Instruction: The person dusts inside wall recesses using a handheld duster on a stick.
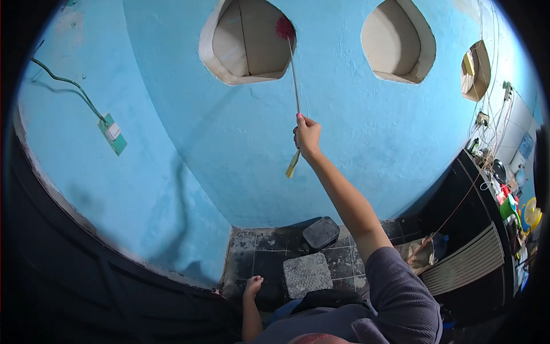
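My right hand [307,136] is raised in front of the blue wall, its fingers wrapped round a duster [295,80]. The duster has a thin metal rod, a fluffy dark pink head, and a yellowish end that sticks out below my fist. Its head lies at the right edge of the left wall opening [229,43], overlapping the rim in this view. Low down on the left, my left hand [254,285] hangs beside my body with its fingers curled in and nothing showing in them.
Two more openings [392,43] [475,71] are cut into the wall on the right. A green plate with a cable [113,133] is on the left wall. On the floor are a dark container [321,233] and a textured mat [307,275]. A cluttered black cabinet [452,198] stands right.
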Demonstrator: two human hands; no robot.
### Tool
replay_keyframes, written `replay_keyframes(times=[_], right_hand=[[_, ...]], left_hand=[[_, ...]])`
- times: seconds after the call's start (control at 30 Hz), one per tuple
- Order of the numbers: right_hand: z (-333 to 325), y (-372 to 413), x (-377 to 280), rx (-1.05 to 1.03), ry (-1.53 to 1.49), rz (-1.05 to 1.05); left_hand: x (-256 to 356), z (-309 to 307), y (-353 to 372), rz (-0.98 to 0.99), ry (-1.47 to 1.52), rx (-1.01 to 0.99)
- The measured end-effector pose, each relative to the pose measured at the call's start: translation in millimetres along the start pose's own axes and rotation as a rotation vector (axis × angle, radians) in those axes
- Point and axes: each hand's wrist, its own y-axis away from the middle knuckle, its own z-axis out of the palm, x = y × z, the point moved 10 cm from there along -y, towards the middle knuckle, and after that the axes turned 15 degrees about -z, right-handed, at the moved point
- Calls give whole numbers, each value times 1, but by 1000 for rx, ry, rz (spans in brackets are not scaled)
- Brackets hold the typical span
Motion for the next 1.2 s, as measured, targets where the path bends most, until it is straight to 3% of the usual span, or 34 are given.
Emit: replay_keyframes(times=[0.07,0.13,0.17,0.23,0.47,0.53,0.63,0.73,0.87,0.9,1.0,1.1,1.17,1.2], right_hand=[[8,-5,-2,1,7,-32],[19,-27,-27,-15,285,-447],[24,-36,-34,-17,281,-446],[40,-51,-76,-81,608,-666],[34,-87,-70,-251,966,-588],[31,-67,-43,-516,1115,-558],[20,-41,-45,-691,1159,-562],[18,-51,-71,-600,1202,-668],[14,-105,-132,-260,1127,-787],[20,-115,-138,-257,1126,-788],[47,-130,-146,-314,1043,-876],[66,-128,-124,-401,1114,-800],[74,-103,-103,-543,1158,-830],[75,-90,-84,-679,1209,-732]], left_hand=[[3,1,3,-7,3,23],[3,4,7,-17,-6,23],[3,3,8,-26,-20,24],[-5,2,5,-29,19,18],[-17,11,4,40,84,-35],[-22,16,-1,20,87,-68],[-24,21,-14,27,90,-94],[-16,22,-7,7,44,-56],[-3,20,6,-18,8,-6],[-2,24,8,-15,7,-5],[-1,29,8,-20,-44,-28],[-7,34,10,-36,-33,-54],[-13,31,14,-50,60,-40],[-17,32,12,-51,66,-43]])
